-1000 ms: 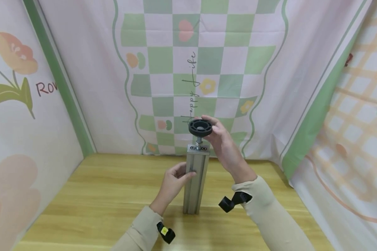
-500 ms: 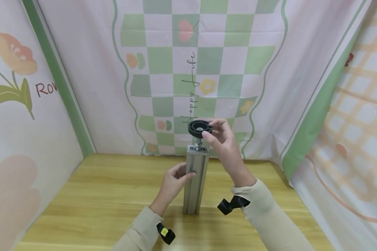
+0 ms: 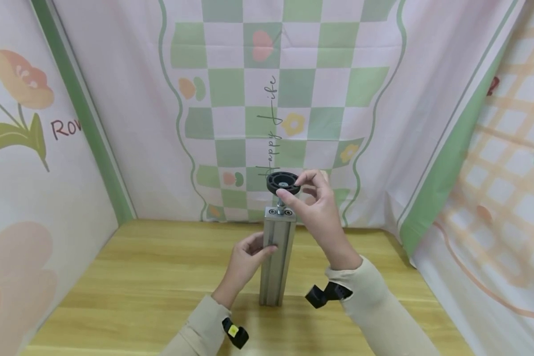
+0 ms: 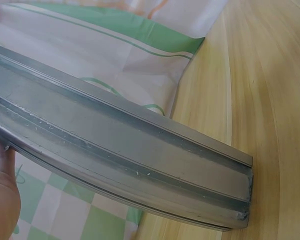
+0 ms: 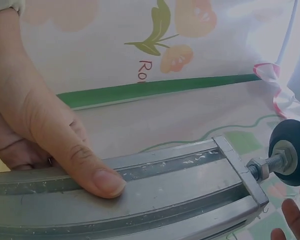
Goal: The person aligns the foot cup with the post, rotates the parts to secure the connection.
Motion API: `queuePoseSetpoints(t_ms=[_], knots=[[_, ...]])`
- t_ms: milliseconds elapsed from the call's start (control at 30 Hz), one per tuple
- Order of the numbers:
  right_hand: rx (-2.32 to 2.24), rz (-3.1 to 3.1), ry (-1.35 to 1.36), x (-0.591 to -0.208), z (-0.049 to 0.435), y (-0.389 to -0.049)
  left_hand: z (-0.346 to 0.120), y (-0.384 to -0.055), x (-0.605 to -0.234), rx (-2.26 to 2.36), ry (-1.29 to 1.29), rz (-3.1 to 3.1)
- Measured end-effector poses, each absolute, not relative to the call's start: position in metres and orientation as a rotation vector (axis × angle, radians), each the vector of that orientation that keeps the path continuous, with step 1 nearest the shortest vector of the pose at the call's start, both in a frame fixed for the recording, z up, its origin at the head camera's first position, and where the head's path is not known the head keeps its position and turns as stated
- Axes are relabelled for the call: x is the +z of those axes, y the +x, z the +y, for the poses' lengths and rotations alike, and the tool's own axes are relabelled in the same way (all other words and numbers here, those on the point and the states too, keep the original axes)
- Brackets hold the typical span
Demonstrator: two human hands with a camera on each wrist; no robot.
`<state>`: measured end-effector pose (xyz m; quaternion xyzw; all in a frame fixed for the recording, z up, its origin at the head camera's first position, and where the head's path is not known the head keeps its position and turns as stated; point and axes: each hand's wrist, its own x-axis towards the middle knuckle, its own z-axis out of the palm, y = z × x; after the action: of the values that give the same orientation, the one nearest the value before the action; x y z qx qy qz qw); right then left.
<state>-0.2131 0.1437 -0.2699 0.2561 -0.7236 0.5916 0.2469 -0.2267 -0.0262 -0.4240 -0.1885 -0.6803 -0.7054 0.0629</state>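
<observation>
An aluminium profile [image 3: 276,282] with grooved sides stands upright on the wooden table. From the plate [image 5: 240,172] on its top end rises a threaded stud [image 5: 276,162] with a nut [image 5: 258,168]. That stud carries the round black base of a levelling foot [image 3: 273,189], hollow side up. My left hand [image 3: 246,257] grips the profile about mid-height, thumb across the near face. With thumb and forefinger, my right hand [image 3: 322,210] pinches the right side of the black base at its rim. The left wrist view shows the profile's lower end [image 4: 247,200] at the table.
Patterned cloth [image 3: 231,84] hangs behind the wooden table [image 3: 169,277], with more cloth on the left [image 3: 22,188] and right [image 3: 507,198]. A black wrist mount [image 3: 327,295] juts from the right sleeve, another mount [image 3: 236,333] from the left.
My right hand has swung toward me around the base's rim; its thumb came from the right side to the front edge. My left hand and the profile have stayed put.
</observation>
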Motion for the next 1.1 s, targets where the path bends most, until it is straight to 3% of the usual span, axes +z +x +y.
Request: queuePoseSetpoints(t_ms=[267, 567, 1100], knots=[[1.619, -1.959, 0.806, -0.267, 0.147, -0.218, -0.026, -0.227, -0.424, -2.146, -0.562, -2.057], [2.11, -1.88, 1.075, -0.268, 0.152, -0.233, -0.026, -0.226, -0.423, -2.147, -0.547, -2.066], [2.194, -1.767, 1.048, -0.276, 0.153, -0.239, -0.026, -0.227, -0.424, -2.16, -0.568, -2.038]])
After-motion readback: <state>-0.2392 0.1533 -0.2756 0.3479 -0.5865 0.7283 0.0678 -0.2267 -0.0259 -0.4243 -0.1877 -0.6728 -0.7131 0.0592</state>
